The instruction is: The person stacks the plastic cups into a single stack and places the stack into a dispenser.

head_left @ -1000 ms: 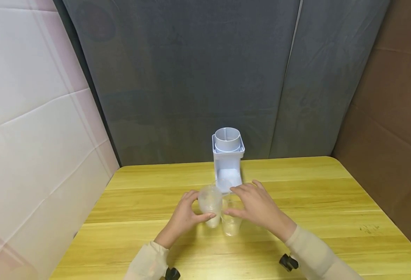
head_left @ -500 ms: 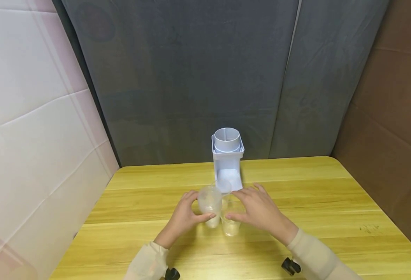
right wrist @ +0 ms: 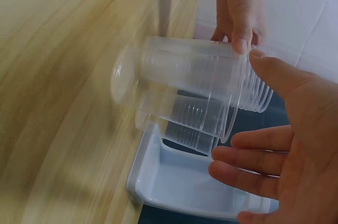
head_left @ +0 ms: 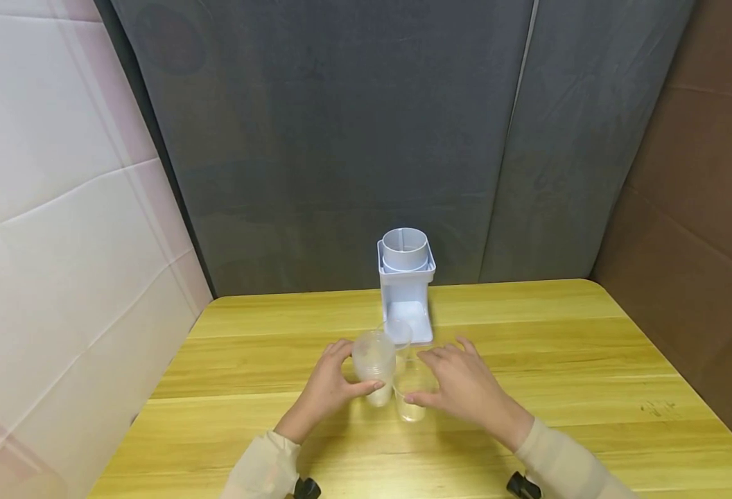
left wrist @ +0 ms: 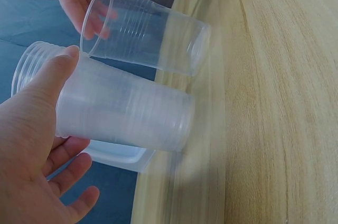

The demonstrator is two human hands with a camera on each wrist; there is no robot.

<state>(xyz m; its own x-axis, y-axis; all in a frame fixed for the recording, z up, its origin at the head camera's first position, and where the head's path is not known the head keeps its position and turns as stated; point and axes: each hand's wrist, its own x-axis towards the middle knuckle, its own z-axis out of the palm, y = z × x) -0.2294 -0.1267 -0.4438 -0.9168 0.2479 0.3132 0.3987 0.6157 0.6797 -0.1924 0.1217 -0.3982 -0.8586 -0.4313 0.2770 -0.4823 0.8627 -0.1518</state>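
Note:
A stack of nested clear plastic cups (left wrist: 124, 105) stands upright on the table, and my left hand (head_left: 331, 381) grips it near the rims, thumb on the near side. Close to the right of the stack is a single clear plastic cup (head_left: 411, 398). My right hand (head_left: 466, 388) is beside that cup with fingers spread and the thumb near its rim; in the right wrist view the fingers (right wrist: 259, 163) are apart from it. Behind them stands another clear cup (head_left: 398, 334), partly hidden by the stack.
A pale blue-white cup dispenser (head_left: 406, 291) with a round tube on top stands behind the cups. The wooden table (head_left: 565, 360) reaches back to a dark grey curtain (head_left: 341, 138). A white panel is at left, a brown one at right.
My right hand has moved slightly back toward me and to the right, drawing off from the single cup. The left hand and the stack have stayed still.

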